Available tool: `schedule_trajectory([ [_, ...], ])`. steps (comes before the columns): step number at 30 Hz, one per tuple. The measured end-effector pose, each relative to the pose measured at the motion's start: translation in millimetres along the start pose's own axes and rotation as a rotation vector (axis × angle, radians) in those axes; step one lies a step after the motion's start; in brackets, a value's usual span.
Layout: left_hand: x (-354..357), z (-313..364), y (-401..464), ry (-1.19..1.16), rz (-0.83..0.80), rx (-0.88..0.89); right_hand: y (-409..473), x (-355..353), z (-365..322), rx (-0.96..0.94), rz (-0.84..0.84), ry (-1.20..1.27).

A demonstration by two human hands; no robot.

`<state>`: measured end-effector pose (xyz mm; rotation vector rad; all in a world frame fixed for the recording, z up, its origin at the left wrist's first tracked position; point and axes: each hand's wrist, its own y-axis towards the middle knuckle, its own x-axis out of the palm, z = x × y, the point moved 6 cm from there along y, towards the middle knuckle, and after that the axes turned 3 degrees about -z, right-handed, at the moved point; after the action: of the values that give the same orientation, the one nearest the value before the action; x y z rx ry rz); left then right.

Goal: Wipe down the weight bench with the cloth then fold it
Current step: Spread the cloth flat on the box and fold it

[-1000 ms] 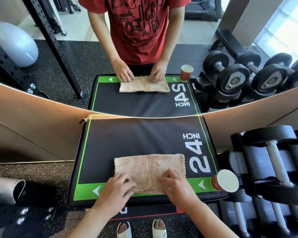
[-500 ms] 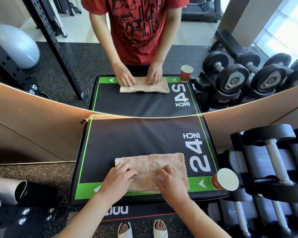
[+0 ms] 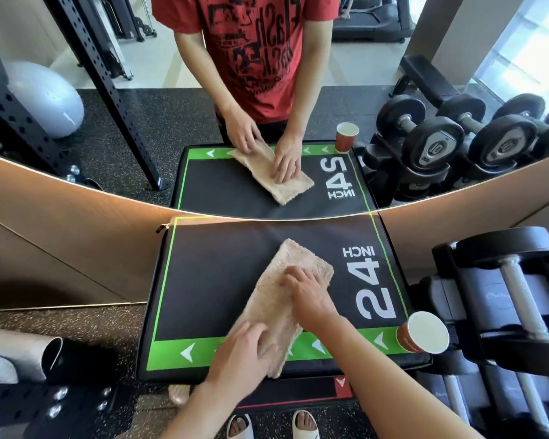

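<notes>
You have a paper cup (image 3: 422, 333) lying tipped at your near right, its open mouth towards you. Racked dumbbells (image 3: 517, 299) sit just beside it on the right, and a wall mirror (image 3: 114, 122) ahead reflects a grey exercise ball (image 3: 43, 98) and a black perforated rack upright (image 3: 108, 90).

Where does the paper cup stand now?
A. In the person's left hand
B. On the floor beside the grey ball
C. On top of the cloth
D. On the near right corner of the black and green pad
D: the paper cup stands at the near right corner of the pad, apart from the cloth and both hands.
</notes>
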<state>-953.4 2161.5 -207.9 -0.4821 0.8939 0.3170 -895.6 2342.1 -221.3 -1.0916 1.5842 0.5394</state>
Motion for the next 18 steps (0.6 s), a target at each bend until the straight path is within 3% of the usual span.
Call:
schedule_trajectory([
  [5, -23.3, 15.5, 23.7, 0.018, 0.144, 0.082, -19.3, -6.7, 2.7, 0.112, 0.19, 0.093],
  [8, -34.0, 12.9, 49.3, 0.059, 0.179, 0.15, -39.4, 8.7, -2.1, 0.154, 0.212, 0.116],
  [14, -23.5, -2.0, 80.6, 0.161, -0.079, 0.228, -56.4, 24.6, 7.2, 0.226, 0.129, 0.099],
  [18, -17.6, -12.0, 75.9, 0.15, -0.104, 0.203, -56.5, 14.6, 27.5, 0.199, 0.077, 0.05],
])
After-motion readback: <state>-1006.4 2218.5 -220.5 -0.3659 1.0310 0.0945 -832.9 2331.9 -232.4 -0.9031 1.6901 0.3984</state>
